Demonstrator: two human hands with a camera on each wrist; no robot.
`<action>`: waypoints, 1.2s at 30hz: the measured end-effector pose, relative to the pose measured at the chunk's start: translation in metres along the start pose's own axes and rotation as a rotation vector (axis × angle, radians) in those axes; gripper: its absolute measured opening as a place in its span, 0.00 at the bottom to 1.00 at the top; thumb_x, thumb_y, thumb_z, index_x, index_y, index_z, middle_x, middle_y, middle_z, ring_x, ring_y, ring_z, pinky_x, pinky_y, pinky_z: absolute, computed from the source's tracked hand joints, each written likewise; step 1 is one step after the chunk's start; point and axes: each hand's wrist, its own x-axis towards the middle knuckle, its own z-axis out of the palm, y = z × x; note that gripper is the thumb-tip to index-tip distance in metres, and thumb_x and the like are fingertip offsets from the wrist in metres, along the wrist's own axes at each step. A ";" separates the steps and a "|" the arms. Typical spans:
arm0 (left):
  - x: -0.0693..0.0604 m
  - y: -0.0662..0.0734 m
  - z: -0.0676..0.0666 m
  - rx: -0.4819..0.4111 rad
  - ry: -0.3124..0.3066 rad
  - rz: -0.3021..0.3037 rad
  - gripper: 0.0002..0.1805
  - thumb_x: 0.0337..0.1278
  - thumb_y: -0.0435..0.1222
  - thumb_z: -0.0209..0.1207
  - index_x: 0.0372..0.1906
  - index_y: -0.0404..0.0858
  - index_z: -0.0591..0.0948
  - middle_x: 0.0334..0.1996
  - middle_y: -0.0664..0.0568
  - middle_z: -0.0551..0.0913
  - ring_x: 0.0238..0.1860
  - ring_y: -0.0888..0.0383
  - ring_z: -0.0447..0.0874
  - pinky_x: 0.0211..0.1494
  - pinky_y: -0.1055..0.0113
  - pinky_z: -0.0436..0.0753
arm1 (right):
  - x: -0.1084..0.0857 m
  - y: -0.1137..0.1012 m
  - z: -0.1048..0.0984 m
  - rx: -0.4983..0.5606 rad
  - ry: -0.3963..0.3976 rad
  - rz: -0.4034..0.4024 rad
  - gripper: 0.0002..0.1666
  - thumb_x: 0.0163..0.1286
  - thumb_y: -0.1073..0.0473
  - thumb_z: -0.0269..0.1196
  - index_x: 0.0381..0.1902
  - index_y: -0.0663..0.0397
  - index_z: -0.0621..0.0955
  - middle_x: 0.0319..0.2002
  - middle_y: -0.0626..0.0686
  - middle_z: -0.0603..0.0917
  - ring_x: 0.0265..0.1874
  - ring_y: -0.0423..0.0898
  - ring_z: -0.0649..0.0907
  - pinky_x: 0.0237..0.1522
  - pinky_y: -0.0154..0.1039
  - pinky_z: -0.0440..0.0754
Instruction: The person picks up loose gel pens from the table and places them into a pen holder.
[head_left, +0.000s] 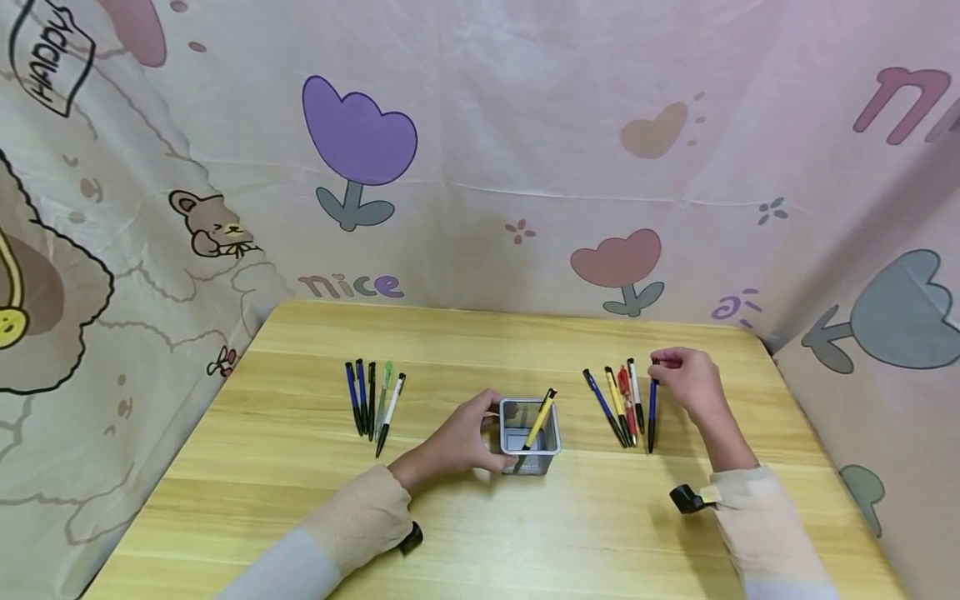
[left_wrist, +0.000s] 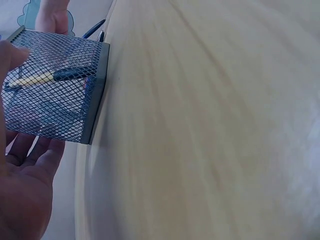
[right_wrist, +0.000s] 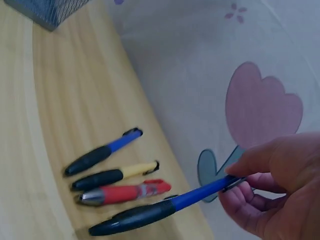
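Observation:
My left hand (head_left: 463,437) holds a square silver mesh pen holder (head_left: 529,465) near the table's middle, thumb on its near side and fingers on the far side. One yellow pen (head_left: 538,423) leans inside; the left wrist view shows it through the mesh (left_wrist: 55,112). To the right, my right hand (head_left: 692,385) pinches the top end of a blue pen (head_left: 652,417) between thumb and fingers. That pen's black grip (right_wrist: 132,219) points away from the hand in the right wrist view. Beside it lie another blue pen (head_left: 604,402), a yellow pen (head_left: 615,395), a red pen (head_left: 626,400) and a white pen (head_left: 636,392).
Left of the holder lies a second group: blue pens (head_left: 351,396), a black pen (head_left: 371,400), a green pen (head_left: 385,392) and a white pen (head_left: 393,408). The wooden table (head_left: 285,500) meets a patterned cloth (head_left: 480,167) at the back and sides.

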 end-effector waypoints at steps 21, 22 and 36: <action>0.000 -0.004 -0.002 0.010 0.003 0.009 0.38 0.41 0.29 0.77 0.60 0.34 0.70 0.58 0.41 0.79 0.63 0.45 0.84 0.67 0.61 0.84 | -0.039 -0.075 -0.004 0.401 0.074 -0.151 0.24 0.69 0.58 0.71 0.57 0.68 0.83 0.35 0.35 0.86 0.34 0.32 0.89 0.44 0.23 0.87; 0.000 -0.005 -0.002 0.013 0.004 0.011 0.38 0.42 0.29 0.77 0.60 0.34 0.70 0.58 0.41 0.79 0.63 0.45 0.84 0.67 0.61 0.84 | -0.041 -0.078 -0.004 0.420 0.072 -0.157 0.23 0.69 0.59 0.71 0.57 0.68 0.82 0.35 0.34 0.86 0.35 0.32 0.89 0.44 0.24 0.87; 0.001 -0.002 0.000 0.005 -0.008 0.008 0.39 0.42 0.28 0.77 0.60 0.31 0.69 0.59 0.39 0.78 0.62 0.43 0.84 0.65 0.63 0.84 | -0.058 -0.102 0.010 0.606 0.014 -0.236 0.11 0.67 0.67 0.71 0.47 0.63 0.84 0.33 0.40 0.89 0.31 0.37 0.90 0.37 0.31 0.90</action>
